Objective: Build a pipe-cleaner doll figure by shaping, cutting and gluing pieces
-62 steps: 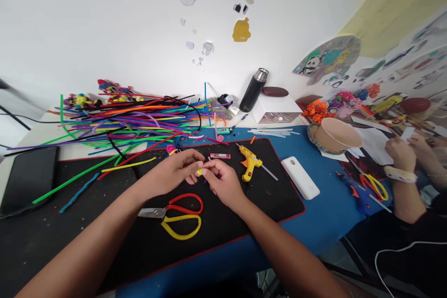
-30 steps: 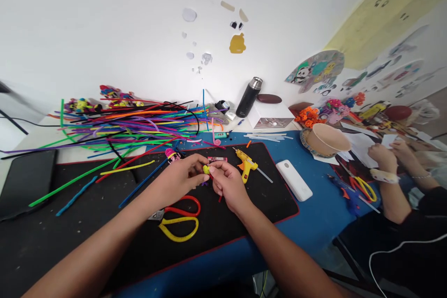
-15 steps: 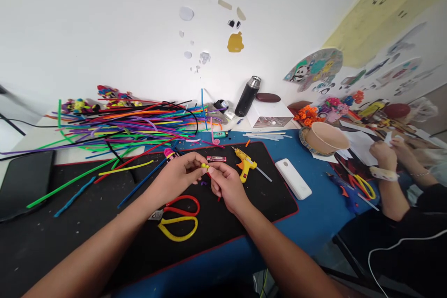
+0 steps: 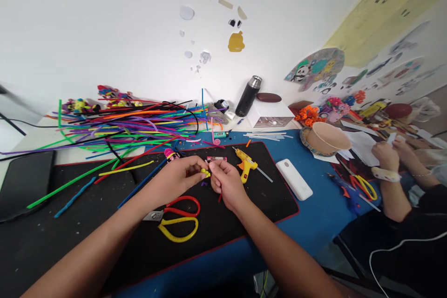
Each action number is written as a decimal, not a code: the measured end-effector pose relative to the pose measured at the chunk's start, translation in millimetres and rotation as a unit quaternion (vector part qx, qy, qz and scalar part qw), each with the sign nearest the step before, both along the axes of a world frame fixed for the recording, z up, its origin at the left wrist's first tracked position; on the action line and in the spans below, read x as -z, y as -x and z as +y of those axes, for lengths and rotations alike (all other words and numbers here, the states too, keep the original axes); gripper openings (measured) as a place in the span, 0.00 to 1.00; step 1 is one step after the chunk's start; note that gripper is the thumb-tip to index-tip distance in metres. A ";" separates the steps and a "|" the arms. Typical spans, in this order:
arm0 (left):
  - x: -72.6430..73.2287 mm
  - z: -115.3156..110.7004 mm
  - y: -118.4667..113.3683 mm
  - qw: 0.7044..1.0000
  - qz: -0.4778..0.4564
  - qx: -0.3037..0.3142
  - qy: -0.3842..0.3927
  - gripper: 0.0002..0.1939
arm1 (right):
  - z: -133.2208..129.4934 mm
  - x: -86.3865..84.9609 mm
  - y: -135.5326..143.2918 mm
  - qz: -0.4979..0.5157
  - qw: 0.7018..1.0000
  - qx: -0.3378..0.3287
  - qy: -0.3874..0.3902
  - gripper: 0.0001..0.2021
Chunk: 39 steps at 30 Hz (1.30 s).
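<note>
A small yellow piece is pinched between the thumb and fingers of my left hand. Close against it, my right hand has its fingers closed, and a bit of red stem shows beneath them. Both hands are over the black mat. Scissors with red and yellow handles lie below my left hand. To the right of my right hand is a yellow glue gun. A pink and black figure lies just behind my left hand.
Many coloured pipe cleaners lie at the back left. A black flask, white box, white power bank and bowl stand around. Another person's hands are at the right.
The yellow piece has turned and sits slightly lower at my left fingertips, with more of it showing. My right fingers have shifted a little upward. The view has moved very slightly.
</note>
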<state>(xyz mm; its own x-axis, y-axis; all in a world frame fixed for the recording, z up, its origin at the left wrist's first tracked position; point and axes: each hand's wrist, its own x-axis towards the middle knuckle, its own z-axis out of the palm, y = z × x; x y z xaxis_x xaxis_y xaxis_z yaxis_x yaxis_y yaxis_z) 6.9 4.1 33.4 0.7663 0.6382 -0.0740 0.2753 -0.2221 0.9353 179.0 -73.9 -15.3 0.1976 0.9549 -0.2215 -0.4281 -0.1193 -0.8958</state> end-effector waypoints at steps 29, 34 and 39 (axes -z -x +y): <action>-56.9 36.2 60.0 0.964 -0.152 -0.215 0.033 0.22 | 45.0 -58.5 -64.0 -0.162 0.982 0.058 -0.072 0.30; -54.5 30.9 51.1 0.968 -0.143 -0.202 0.035 0.26 | 45.4 -23.5 -44.6 -0.401 0.912 -0.038 -0.071 0.15; -47.5 29.7 47.1 0.974 -0.140 -0.172 0.037 0.24 | 34.9 -19.8 -24.1 -0.409 0.901 -0.108 -0.101 0.09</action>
<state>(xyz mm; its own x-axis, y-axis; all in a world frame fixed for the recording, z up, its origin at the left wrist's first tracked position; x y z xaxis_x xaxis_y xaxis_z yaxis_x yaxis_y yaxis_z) -40.3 33.8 80.9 0.5040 0.8622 0.0516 0.0536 -0.0909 0.9944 203.1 -39.0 4.4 0.0206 0.9952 0.0958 0.3979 0.0797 -0.9140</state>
